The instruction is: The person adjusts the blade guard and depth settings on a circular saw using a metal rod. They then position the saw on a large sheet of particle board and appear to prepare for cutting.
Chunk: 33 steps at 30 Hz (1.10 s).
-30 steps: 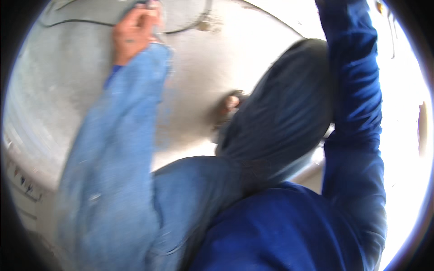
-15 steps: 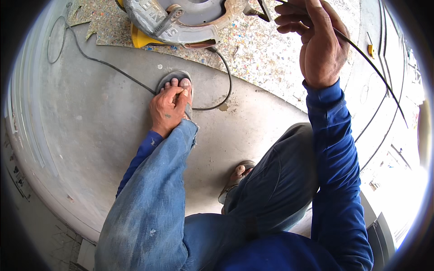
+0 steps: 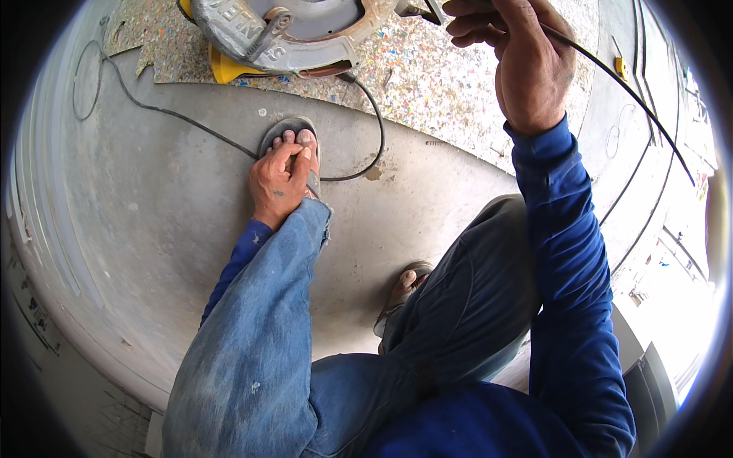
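My left hand (image 3: 281, 183) rests on my left foot, over the sandal (image 3: 276, 128) at the toes. Its thumb and fingertips are pinched together; whatever is between them, if anything, is too small to make out. At the upper right, my right hand (image 3: 534, 76) is raised with its fingers curled round a thin black rod (image 3: 630, 95). The rod slants from the hand down to the right. Left of that hand stands a cut-off saw (image 3: 267, 38) with a grey guard, a round disc and a yellow base, partly beyond the top edge.
A speckled board (image 3: 427, 99) lies under the saw. The saw's black power cord (image 3: 379, 145) loops over the grey floor (image 3: 191, 229) and passes by my left foot. Long dark bars (image 3: 640, 76) and a small yellow tool (image 3: 621, 69) lie at the right.
The whole view has shifted a little, so the saw, board and both hands appear slightly farther left and higher. Both hands keep the same pose.
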Each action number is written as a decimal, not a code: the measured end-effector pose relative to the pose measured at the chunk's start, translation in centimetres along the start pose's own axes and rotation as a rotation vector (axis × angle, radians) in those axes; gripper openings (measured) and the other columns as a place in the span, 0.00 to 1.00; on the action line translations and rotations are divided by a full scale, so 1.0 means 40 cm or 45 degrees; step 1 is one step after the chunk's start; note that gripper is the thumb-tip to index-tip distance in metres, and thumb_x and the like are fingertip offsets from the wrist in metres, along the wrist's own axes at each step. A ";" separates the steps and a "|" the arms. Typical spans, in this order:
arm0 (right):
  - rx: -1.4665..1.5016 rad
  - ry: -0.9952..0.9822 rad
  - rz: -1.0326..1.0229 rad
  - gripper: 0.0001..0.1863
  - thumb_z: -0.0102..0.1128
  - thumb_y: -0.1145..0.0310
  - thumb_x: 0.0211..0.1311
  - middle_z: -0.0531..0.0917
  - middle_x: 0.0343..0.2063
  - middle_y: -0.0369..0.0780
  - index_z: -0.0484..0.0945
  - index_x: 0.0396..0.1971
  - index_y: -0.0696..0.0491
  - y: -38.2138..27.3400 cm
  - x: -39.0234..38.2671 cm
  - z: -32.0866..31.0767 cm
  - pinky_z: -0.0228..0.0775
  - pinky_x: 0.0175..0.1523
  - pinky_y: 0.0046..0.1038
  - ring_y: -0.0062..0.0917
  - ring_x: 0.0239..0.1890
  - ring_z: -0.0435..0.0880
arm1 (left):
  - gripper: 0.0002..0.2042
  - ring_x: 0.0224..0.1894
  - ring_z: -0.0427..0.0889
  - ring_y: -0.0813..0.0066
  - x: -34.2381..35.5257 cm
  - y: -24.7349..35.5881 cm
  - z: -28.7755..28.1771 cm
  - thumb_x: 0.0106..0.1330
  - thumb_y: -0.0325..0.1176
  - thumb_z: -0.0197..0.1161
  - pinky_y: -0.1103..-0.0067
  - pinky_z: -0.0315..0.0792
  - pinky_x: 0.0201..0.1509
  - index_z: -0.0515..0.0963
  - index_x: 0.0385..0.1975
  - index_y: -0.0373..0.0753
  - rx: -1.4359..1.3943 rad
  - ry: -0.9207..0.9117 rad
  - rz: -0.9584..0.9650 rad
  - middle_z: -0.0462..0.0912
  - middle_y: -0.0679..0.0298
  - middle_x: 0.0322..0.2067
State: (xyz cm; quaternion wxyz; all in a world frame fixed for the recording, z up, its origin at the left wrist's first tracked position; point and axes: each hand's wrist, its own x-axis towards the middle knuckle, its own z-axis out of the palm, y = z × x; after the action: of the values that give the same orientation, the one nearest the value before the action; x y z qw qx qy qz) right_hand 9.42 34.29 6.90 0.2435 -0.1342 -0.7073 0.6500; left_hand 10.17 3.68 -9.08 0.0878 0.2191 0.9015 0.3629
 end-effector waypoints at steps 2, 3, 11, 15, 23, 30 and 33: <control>-0.012 -0.006 -0.013 0.19 0.55 0.58 0.72 0.84 0.24 0.45 0.80 0.32 0.62 -0.001 0.000 -0.004 0.75 0.30 0.22 0.24 0.23 0.83 | 0.08 0.31 0.84 0.51 -0.001 -0.001 0.003 0.63 0.38 0.65 0.63 0.77 0.37 0.81 0.28 0.41 -0.002 -0.004 -0.014 0.85 0.54 0.27; -0.020 -0.010 -0.016 0.19 0.55 0.58 0.72 0.84 0.24 0.45 0.80 0.32 0.62 0.002 0.000 -0.009 0.76 0.29 0.22 0.24 0.23 0.83 | 0.08 0.30 0.84 0.51 -0.001 0.001 0.007 0.63 0.38 0.65 0.63 0.77 0.37 0.81 0.29 0.41 -0.013 -0.008 -0.023 0.84 0.54 0.27; 0.016 -0.013 0.077 0.20 0.55 0.58 0.72 0.85 0.25 0.45 0.80 0.33 0.62 -0.003 0.013 -0.015 0.76 0.29 0.21 0.23 0.23 0.83 | 0.07 0.30 0.84 0.52 0.003 0.005 -0.002 0.63 0.37 0.65 0.63 0.76 0.34 0.80 0.28 0.41 0.014 -0.008 0.014 0.84 0.55 0.26; -0.005 -0.175 0.012 0.17 0.52 0.61 0.74 0.87 0.33 0.45 0.82 0.41 0.61 0.014 0.012 -0.044 0.81 0.37 0.27 0.28 0.31 0.87 | 0.08 0.30 0.83 0.50 0.004 0.004 0.002 0.63 0.37 0.66 0.62 0.77 0.34 0.80 0.28 0.41 0.032 -0.007 0.029 0.84 0.55 0.26; -0.042 -0.169 -0.005 0.16 0.56 0.63 0.72 0.87 0.27 0.43 0.82 0.38 0.63 0.019 0.005 -0.045 0.80 0.32 0.23 0.23 0.26 0.86 | 0.08 0.29 0.83 0.48 0.002 -0.005 0.006 0.62 0.37 0.66 0.61 0.77 0.35 0.79 0.27 0.40 -0.022 -0.018 0.027 0.84 0.53 0.26; -0.192 -0.302 0.059 0.17 0.56 0.61 0.72 0.87 0.30 0.42 0.82 0.40 0.62 0.033 -0.001 -0.028 0.78 0.33 0.23 0.21 0.27 0.84 | 0.08 0.28 0.83 0.49 -0.003 -0.010 0.010 0.62 0.37 0.66 0.61 0.76 0.34 0.80 0.27 0.41 0.013 -0.005 0.009 0.84 0.54 0.25; -0.263 -0.413 0.137 0.18 0.56 0.59 0.72 0.87 0.32 0.42 0.82 0.41 0.61 0.036 -0.011 -0.019 0.79 0.35 0.26 0.24 0.30 0.86 | 0.08 0.29 0.82 0.50 0.001 -0.003 0.013 0.62 0.37 0.66 0.61 0.76 0.33 0.80 0.27 0.41 0.005 -0.023 0.007 0.83 0.54 0.25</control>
State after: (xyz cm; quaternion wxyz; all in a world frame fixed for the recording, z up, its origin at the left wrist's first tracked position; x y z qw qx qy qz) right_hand 10.02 34.90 5.44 0.0763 -0.0897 -0.7920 0.5991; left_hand 10.27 3.92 -9.54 0.0944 0.2252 0.9007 0.3592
